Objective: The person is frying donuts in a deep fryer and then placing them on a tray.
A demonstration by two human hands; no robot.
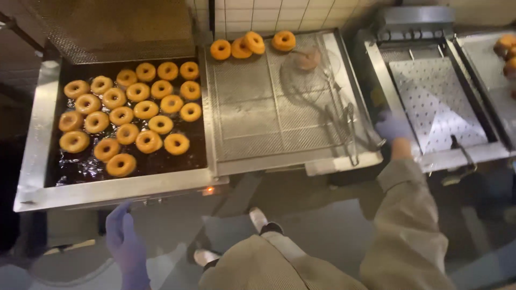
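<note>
Several golden doughnuts (pixel 127 111) float in dark oil in a steel fryer vat (pixel 37 134) at the left. My left hand (pixel 124 241), in a purple glove, hangs below the vat's front rim with fingers apart and holds nothing. My right hand (pixel 393 128), also gloved, reaches to the front left corner of the second fryer (pixel 462 156); whether it grips anything is hidden by blur. Several fried doughnuts (pixel 251 44) rest at the back of the perforated drain tray (pixel 258 107).
A wire skimmer (pixel 309 62) and metal tongs (pixel 344 123) lie on the drain tray. A perforated plate (pixel 435 96) sits inside the second fryer. More doughnuts (pixel 506 51) lie at the far right. My shoes (pixel 258 220) stand on the grey floor.
</note>
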